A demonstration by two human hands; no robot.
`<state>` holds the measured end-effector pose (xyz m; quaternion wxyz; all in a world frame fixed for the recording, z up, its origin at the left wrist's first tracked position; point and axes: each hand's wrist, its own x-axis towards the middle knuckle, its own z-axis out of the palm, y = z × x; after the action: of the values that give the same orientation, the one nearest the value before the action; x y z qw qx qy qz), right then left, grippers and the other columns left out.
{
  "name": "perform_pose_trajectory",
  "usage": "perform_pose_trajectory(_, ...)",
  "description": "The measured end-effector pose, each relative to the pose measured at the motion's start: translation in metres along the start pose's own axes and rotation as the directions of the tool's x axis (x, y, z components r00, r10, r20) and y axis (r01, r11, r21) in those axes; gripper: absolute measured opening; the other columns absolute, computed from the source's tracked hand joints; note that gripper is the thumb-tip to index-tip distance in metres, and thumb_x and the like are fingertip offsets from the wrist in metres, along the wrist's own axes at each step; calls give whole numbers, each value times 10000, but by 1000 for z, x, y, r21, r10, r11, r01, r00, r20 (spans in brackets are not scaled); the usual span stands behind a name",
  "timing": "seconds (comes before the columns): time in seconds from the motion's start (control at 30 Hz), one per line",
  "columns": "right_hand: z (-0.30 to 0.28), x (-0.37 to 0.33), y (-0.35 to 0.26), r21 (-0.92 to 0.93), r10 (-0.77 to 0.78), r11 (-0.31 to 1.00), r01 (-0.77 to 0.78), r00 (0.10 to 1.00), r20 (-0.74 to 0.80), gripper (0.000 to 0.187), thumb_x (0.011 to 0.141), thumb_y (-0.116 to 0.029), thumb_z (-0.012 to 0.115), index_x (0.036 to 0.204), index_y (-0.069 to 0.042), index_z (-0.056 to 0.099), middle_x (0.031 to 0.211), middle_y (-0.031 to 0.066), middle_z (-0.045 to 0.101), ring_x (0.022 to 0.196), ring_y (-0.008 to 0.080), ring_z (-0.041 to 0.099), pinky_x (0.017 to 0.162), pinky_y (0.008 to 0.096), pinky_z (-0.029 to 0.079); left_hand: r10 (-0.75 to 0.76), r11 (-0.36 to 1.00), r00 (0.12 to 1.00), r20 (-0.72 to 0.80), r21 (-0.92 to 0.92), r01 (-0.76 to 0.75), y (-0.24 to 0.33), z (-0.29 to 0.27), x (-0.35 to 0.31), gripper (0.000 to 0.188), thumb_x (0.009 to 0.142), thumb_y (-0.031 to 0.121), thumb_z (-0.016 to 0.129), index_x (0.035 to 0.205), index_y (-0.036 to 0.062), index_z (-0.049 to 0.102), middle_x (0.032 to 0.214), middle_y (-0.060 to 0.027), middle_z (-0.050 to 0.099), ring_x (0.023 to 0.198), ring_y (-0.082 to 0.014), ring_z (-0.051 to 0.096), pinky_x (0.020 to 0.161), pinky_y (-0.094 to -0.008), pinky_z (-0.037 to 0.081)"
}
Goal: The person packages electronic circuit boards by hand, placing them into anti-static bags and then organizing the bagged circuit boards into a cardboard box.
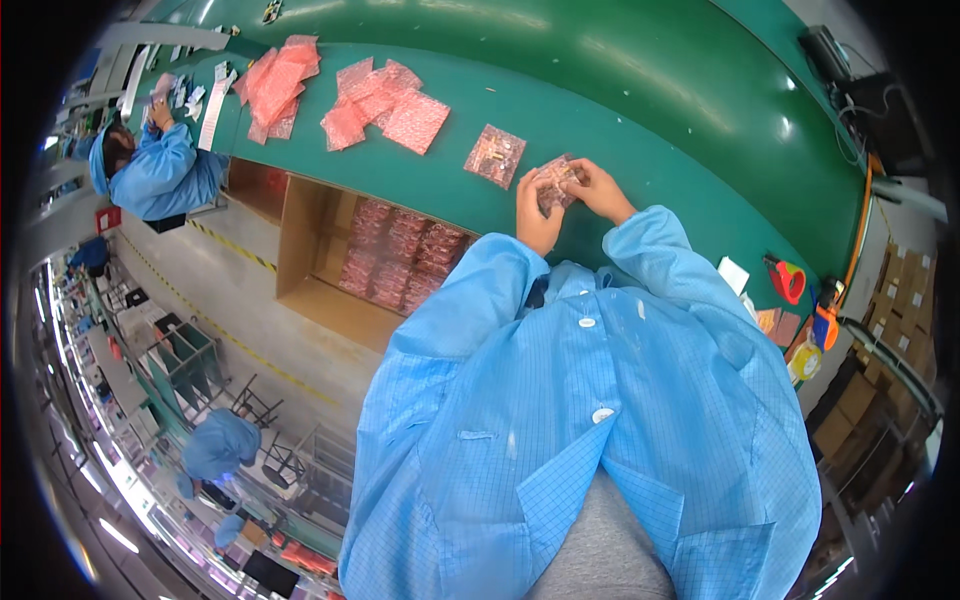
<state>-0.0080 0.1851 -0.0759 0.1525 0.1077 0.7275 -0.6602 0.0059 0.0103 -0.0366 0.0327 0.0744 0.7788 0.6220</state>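
The left hand (538,215) and right hand (602,190) are gripping a translucent pink bubble-wrap packet (556,182) over the green surface (450,185). A matching square packet (494,156) is lying at ten o'clock from it; an open brown cardboard box (303,225) (containing stacked pink packets (400,250)) is standing at eight o'clock.

Bright, fairly even light falls on the green desk (450,175), with pale glare streaks toward the top. Strip lights (118,536) glow white at lower left. Fisheye distortion bends edges toward a black rim.
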Motion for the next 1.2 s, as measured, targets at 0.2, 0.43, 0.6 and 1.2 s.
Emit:
perform_pose_trajectory(0.2, -3, 35, -34, -511, -45, 853, 106, 990, 131, 399, 855, -224, 705, 1174, 0, 616, 977, 119, 666, 856, 221, 671, 747, 353, 535, 143, 956, 963, -230, 284, -74, -13, -71, 66, 293, 739, 48, 659, 1028, 54, 609, 1084, -136, 598, 1074, -332, 526, 936, -423, 419)
perform_pose_trajectory(0.43, -16, 87, -113, -857, 32, 502, 111, 989, 147, 415, 864, -330, 656, 1152, -32, 633, 940, 135, 691, 898, 328, 660, 795, 426, 525, 121, 601, 960, -254, 788, 133, -50, -144, 147, 375, 729, 208, 751, 1056, 118, 593, 1059, -114, 570, 1069, -339, 513, 902, -466, 407)
perform_pose_trajectory(0.6, -43, 195, -166, -768, 93, 635, 90, 977, 191, 425, 858, -298, 664, 1171, -15, 610, 972, 143, 694, 916, 309, 664, 819, 415, 521, 243, 627, 959, -143, 778, -43, -99, -171, 161, 258, 798, 205, 704, 1041, 147, 640, 1066, -70, 580, 1037, -326, 527, 887, -453, 404)
perform_pose_trajectory(1.2, 44, 670, -262, -863, -438, 456, 216, 899, -6, 778, 798, -384, 748, 1363, 34, 414, 1368, 228, 488, 1340, 400, 315, 1111, 461, 303, 110, 899, 935, -336, 436, 51, -106, -182, 154, 228, 655, 48, 653, 882, 60, 658, 918, -98, 635, 869, -316, 570, 784, -412, 461)
